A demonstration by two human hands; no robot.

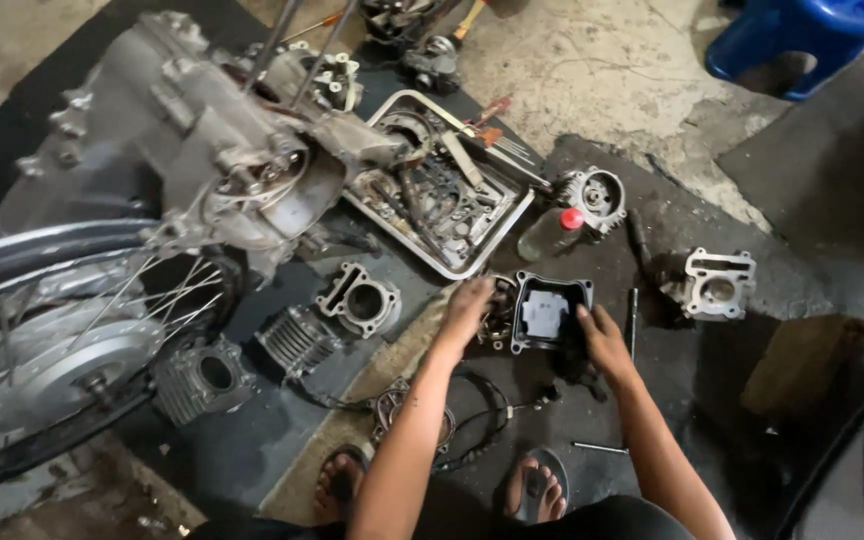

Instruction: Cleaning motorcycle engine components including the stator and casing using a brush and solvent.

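Both hands (537, 325) reach down, seemingly gripping black cover (550, 312).

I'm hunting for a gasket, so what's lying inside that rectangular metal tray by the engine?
The rectangular metal tray holds a greasy jumble of dark gaskets, small metal parts and an orange-handled tool. Anything beneath that pile is covered.

A stained concrete floor (592, 70) is carrying dark rubber mats (282, 440) strewn with engine parts. A black rectangular cover (550, 312) is lying between the fingers of both hands. A metal tray (512, 215) of small parts is sitting just beyond the fingers, finned cylinders (297, 340) are resting left of them, and a cylinder block (718, 284) is lying to their right.
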